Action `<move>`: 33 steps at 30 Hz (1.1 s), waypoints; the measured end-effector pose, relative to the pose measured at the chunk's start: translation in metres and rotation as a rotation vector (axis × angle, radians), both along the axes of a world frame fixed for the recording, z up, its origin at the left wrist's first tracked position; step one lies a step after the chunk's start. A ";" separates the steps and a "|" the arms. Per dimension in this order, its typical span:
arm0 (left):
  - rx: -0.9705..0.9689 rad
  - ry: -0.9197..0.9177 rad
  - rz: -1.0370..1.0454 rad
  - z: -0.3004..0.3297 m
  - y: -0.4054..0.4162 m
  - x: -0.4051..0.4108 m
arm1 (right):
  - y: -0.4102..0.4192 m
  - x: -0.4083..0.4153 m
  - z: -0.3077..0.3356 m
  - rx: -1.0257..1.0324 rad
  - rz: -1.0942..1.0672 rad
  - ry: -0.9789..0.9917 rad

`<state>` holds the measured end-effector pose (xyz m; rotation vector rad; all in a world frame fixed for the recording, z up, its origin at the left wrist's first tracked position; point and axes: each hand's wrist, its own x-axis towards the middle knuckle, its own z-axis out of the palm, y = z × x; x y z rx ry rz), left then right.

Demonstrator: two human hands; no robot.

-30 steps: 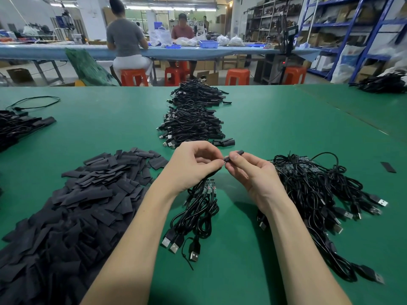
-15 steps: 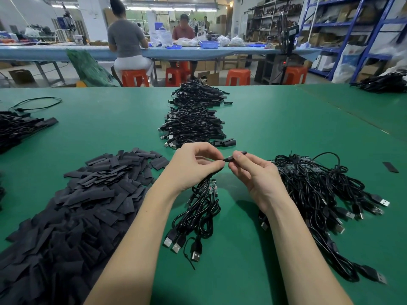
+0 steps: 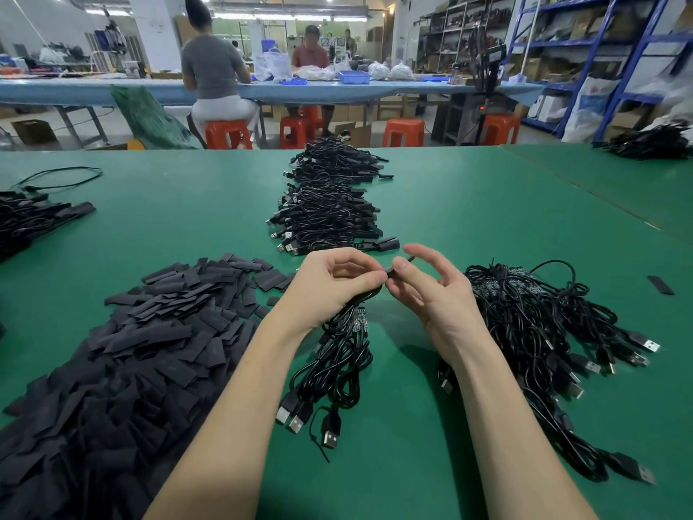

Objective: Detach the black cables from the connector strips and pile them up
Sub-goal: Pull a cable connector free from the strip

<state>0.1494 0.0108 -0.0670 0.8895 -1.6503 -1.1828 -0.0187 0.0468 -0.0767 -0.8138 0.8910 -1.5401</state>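
My left hand (image 3: 333, 283) grips the top of a small bundle of black USB cables (image 3: 333, 373) that hangs down to the green table; a connector strip (image 3: 359, 320) shows just under the hand. My right hand (image 3: 427, 290) pinches a small black sleeve (image 3: 390, 272) at the cable end between thumb and forefinger, its other fingers spread. A heap of black cables still on strips (image 3: 540, 332) lies right of my right hand. Further back in the middle sits a pile of black cables (image 3: 326, 215).
A big heap of flat black sleeves (image 3: 123, 362) fills the near left. More black cables (image 3: 26, 219) lie at the left edge and far right (image 3: 652, 142). One loose sleeve (image 3: 660, 285) lies at right. People sit at a blue bench behind.
My right hand's outer fingers have spread open while thumb and forefinger keep pinching the black piece. Both hands stay in the same place over the bundle.
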 end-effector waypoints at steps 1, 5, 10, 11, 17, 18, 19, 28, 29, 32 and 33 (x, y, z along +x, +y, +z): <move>0.021 0.015 0.000 0.000 0.000 -0.001 | 0.000 0.002 0.000 -0.021 -0.028 0.025; 0.115 0.094 0.015 -0.001 0.002 -0.004 | 0.000 0.010 0.000 -0.078 -0.094 0.012; 0.158 0.102 -0.013 -0.001 0.002 -0.001 | 0.000 0.010 0.000 -0.074 -0.103 -0.003; 0.152 0.092 -0.016 -0.001 0.002 -0.001 | 0.001 0.009 0.000 -0.072 -0.098 -0.003; 0.035 0.025 0.039 -0.001 0.000 -0.002 | 0.001 0.008 0.001 -0.042 -0.127 -0.034; 0.024 0.026 0.047 -0.001 0.000 -0.004 | 0.000 0.008 0.000 -0.037 -0.132 -0.046; 0.014 0.026 0.051 -0.001 0.000 -0.004 | 0.000 0.009 0.000 -0.032 -0.133 -0.057; -0.012 -0.015 0.073 -0.004 -0.002 -0.006 | -0.002 0.011 -0.003 0.008 -0.148 -0.060; -0.010 -0.016 0.074 -0.004 -0.002 -0.006 | -0.002 0.011 -0.004 0.009 -0.150 -0.064; -0.006 -0.010 0.080 -0.003 -0.002 -0.006 | -0.002 0.012 -0.004 0.009 -0.165 -0.071; -0.007 -0.008 0.088 -0.003 -0.002 -0.007 | -0.003 0.013 -0.004 0.012 -0.183 -0.076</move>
